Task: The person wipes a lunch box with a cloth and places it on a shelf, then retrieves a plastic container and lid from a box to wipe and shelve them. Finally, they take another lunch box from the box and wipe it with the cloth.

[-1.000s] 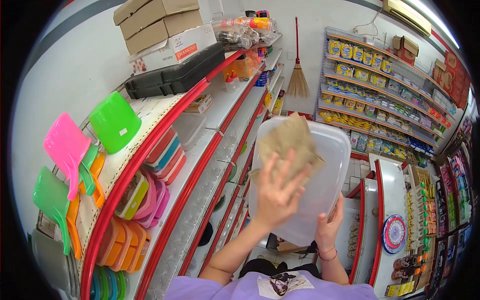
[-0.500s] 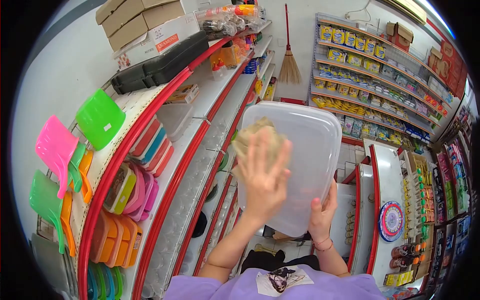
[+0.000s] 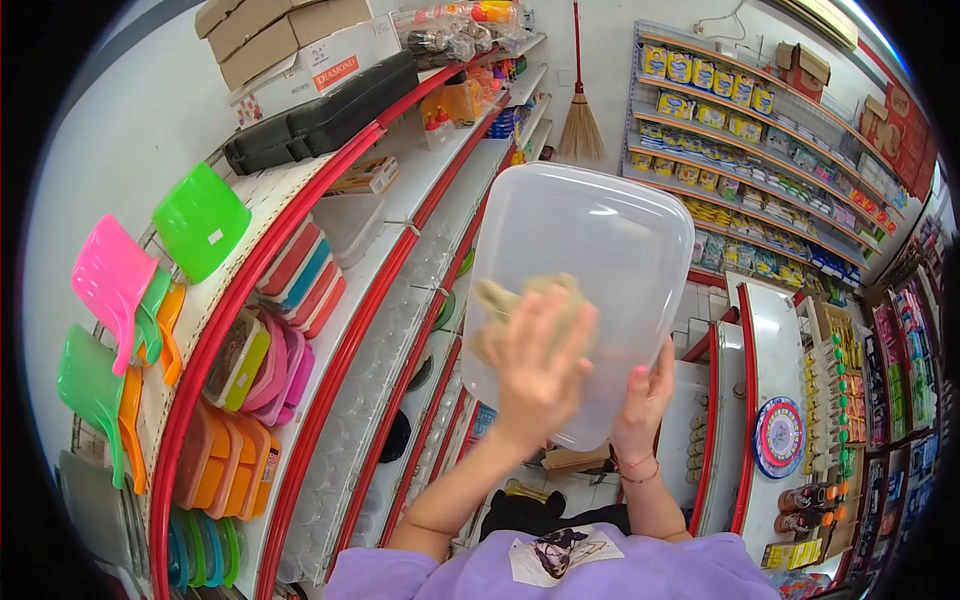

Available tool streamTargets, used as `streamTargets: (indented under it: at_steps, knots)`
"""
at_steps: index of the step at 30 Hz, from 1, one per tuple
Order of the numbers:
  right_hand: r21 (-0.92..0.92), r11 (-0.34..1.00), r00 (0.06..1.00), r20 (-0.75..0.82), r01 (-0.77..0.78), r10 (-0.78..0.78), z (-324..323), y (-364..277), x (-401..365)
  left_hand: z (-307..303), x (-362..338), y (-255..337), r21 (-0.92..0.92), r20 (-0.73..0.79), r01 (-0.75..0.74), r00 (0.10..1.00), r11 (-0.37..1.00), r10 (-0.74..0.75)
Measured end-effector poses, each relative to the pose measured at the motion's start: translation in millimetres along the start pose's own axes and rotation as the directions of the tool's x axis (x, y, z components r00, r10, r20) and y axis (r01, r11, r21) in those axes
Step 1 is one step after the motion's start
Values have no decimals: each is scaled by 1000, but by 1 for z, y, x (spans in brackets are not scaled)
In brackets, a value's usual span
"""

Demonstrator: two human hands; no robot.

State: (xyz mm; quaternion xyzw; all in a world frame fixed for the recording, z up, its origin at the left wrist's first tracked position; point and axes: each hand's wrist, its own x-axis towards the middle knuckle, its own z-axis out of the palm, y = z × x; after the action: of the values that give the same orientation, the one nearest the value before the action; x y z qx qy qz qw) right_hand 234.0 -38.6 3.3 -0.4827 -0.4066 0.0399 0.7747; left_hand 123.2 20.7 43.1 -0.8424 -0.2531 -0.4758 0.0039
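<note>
A clear plastic container (image 3: 630, 250) with a rounded rectangular face is held up in front of the chest. My right hand (image 3: 645, 405) grips its lower right edge, thumb on the near face. Against the left part of the same face, my left hand or the other hand, at the end of the arm from the left (image 3: 540, 375), presses a crumpled tan cloth (image 3: 505, 305). That hand is blurred, and its fingers lie over the cloth.
Red-edged shelves at the left hold plastic containers (image 3: 240, 475), a green dipper (image 3: 200, 222) and a pink dipper (image 3: 112, 275). A black case (image 3: 325, 115) lies on top. A broom (image 3: 581, 125) hangs behind. Beside a right-hand shelf edge is a round patterned plate (image 3: 779, 438).
The cloth and the hand on it have moved lower and slightly right across the container. The container has risen and tilted a little, its upper edge now higher in view.
</note>
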Motion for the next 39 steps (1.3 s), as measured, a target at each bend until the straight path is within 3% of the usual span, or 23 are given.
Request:
streamTargets:
  at_steps: [3, 6, 9, 11, 14, 16, 17, 19, 23, 27, 29, 31, 33, 35, 38, 39]
  knots:
    - [293, 900, 945, 42, -322, 325, -17, 19, 7, 8, -40, 27, -23, 121, -279, 952, 960, 280]
    - [551, 679, 830, 47, -485, 555, -15, 4, 12, 1, -64, 21, 113, 114, -376, 924, 920, 364]
    - [518, 689, 813, 23, -507, 582, -21, 8, 6, 2, -69, -10, 230, 59, -149, 989, 962, 139]
    - [413, 809, 888, -3, -418, 460, -20, 8, 4, 1, -48, -28, 160, -24, 147, 989, 976, -145]
    - [360, 869, 926, -31, -340, 376, -10, 13, -4, 16, -39, -22, 15, 44, 172, 984, 985, -173]
    - [273, 927, 953, -90, -257, 290, -5, 31, 2, 23, -55, 2, 70, 43, -83, 996, 994, 80]
    - [440, 795, 881, -20, -418, 474, -11, 35, 5, 25, -64, 14, 98, 44, -211, 977, 972, 208]
    - [674, 375, 652, 211, -637, 729, -17, 31, 15, 33, -81, 28, 146, -48, -345, 934, 927, 355]
    - [619, 265, 574, 374, -740, 728, -21, 40, 20, 50, -97, 3, 300, -97, -473, 849, 828, 520]
    - [584, 257, 558, 420, -770, 716, -17, 31, 16, 47, -103, -25, 412, -208, -539, 729, 734, 652]
    - [578, 242, 552, 452, -780, 701, -24, 29, 17, 24, -96, -37, 409, -292, -349, 826, 843, 483]
    - [572, 219, 530, 457, -790, 714, -29, 29, 18, 2, -86, -46, 402, -329, -265, 851, 877, 408]
    - [542, 267, 540, 440, -796, 717, -33, 25, 16, -11, -79, -40, 231, -421, -164, 872, 959, 250]
    - [492, 389, 600, 404, -779, 691, -33, 20, 19, -19, -71, -30, -148, -513, 52, 850, 988, -122]
    - [494, 347, 576, 449, -797, 683, -45, 25, 17, -35, -52, -29, -541, -320, 160, 869, 826, -378]
    - [473, 344, 562, 465, -811, 684, -51, 30, 17, -41, -48, -29, -577, -223, 202, 894, 792, -390]
